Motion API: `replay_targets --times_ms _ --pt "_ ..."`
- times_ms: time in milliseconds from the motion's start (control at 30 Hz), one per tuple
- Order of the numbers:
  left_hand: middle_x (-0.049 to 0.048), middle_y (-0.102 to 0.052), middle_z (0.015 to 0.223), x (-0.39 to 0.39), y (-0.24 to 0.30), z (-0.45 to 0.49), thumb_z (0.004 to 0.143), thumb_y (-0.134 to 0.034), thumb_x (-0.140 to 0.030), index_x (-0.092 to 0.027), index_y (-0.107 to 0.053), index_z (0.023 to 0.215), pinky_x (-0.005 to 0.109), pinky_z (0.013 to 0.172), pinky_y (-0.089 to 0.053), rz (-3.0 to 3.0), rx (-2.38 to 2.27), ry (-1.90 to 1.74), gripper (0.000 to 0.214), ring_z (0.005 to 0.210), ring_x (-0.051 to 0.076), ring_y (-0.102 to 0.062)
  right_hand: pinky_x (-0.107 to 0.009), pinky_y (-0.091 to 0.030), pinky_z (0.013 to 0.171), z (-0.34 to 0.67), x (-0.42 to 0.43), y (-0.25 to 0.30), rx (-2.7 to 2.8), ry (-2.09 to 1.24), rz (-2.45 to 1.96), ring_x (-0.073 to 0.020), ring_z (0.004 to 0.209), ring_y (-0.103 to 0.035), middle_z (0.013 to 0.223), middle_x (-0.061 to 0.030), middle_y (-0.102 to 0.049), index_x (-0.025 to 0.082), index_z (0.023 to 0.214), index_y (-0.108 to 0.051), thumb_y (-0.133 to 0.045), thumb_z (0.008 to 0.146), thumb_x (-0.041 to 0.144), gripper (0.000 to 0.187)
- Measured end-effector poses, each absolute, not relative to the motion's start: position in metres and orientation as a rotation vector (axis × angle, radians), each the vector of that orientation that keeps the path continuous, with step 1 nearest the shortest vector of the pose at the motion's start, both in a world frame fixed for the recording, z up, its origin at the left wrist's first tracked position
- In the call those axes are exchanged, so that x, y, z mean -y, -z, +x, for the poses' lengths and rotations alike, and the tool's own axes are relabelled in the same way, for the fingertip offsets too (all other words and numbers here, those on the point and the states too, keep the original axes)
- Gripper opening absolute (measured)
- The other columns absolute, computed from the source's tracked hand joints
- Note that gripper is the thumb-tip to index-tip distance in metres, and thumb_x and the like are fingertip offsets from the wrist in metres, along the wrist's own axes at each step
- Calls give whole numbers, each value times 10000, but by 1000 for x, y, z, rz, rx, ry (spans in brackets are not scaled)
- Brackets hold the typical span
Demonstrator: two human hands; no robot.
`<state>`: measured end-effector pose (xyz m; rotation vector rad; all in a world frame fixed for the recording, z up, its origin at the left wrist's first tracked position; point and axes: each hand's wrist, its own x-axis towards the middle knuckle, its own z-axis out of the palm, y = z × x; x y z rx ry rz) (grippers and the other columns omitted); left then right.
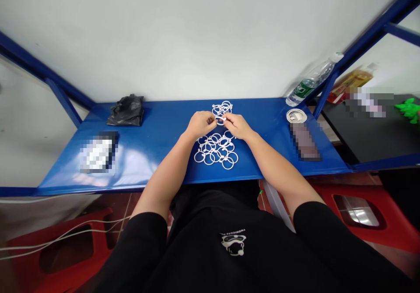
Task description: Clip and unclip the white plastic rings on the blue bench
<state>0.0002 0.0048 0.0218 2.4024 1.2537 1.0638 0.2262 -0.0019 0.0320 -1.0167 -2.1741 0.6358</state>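
My left hand (201,124) and my right hand (239,125) meet over the middle of the blue table. Between them they pinch a white ring (221,118), fingers closed on its two sides. Just in front of my hands, nearer my body, lies a loose pile of several white rings (215,149), each with a small knob on it. A smaller heap of white rings (223,107) rests behind my hands, toward the wall. My fingers hide part of the held ring.
On the blue table (164,144), a crumpled black plastic bag (126,110) and a blurred-out item (99,152) lie left. To the right are a water bottle (310,82), a white coil (296,116) and a blurred dark item (306,141). Blue posts flank both sides.
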Motion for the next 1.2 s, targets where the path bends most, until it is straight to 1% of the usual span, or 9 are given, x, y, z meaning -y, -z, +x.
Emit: replay_targets --times_ms 100,233,400,500,600,667,833,1000,1200 --pt "26 -729 746 -5 -22 0 876 -672 -250 -192 -702 755 300 711 -476 2403 -1269 -1060 138 690 163 -646 -311 -453 757 226 3 -33 2171 -666 -999 -212 802 -673 884 -45 -754 195 995 -723 -487 962 267 249" --pt "27 -737 757 -6 -21 0 851 -680 -243 -195 -721 779 307 714 -475 2423 -1270 -1026 96 705 177 -661 -305 -454 732 226 2 -30 2149 -715 -999 -191 728 -654 821 -17 -742 199 1020 -729 -538 900 240 229" --pt "30 -736 757 -6 -20 -1 838 -658 -221 -199 -704 770 308 706 -468 2391 -1384 -1039 85 704 185 -663 -287 -440 686 223 4 -28 2167 -727 -964 -162 656 -612 763 10 -713 206 975 -718 -623 830 238 176" --pt "31 -737 756 -6 -20 -1 833 -652 -214 -198 -694 764 302 697 -463 2360 -1430 -1050 82 700 183 -660 -285 -426 682 221 6 -29 2180 -702 -942 -156 651 -593 753 12 -703 207 957 -710 -649 858 294 145" --pt "26 -732 740 -6 -20 0 851 -653 -236 -198 -687 749 298 689 -458 2370 -1388 -1044 114 691 176 -655 -290 -406 686 221 7 -32 2175 -668 -951 -161 675 -581 763 -3 -699 203 930 -708 -591 933 355 192" --pt "25 -731 733 -5 -21 0 873 -654 -261 -199 -689 744 300 692 -463 2378 -1363 -1048 147 686 174 -653 -293 -397 686 222 6 -32 2181 -657 -982 -165 682 -576 764 -9 -698 200 925 -711 -560 950 355 218" --pt "27 -731 736 -4 -22 0 894 -659 -286 -203 -693 741 307 701 -482 2377 -1345 -1054 177 683 173 -649 -294 -402 693 225 4 -32 2189 -659 -1045 -182 696 -586 771 -13 -700 203 951 -716 -542 929 313 208" --pt "25 -726 739 -3 -23 1 907 -655 -295 -203 -698 750 307 702 -482 2391 -1317 -1032 186 681 169 -644 -294 -422 723 225 4 -33 2188 -665 -1055 -204 762 -628 808 -28 -728 202 973 -721 -515 912 253 221" --pt "26 -723 754 -1 -24 2 913 -659 -321 -205 -711 767 311 706 -479 2419 -1290 -972 193 704 173 -644 -287 -418 721 226 2 -33 2166 -624 -1072 -195 747 -638 785 -28 -727 198 903 -733 -489 913 257 251"
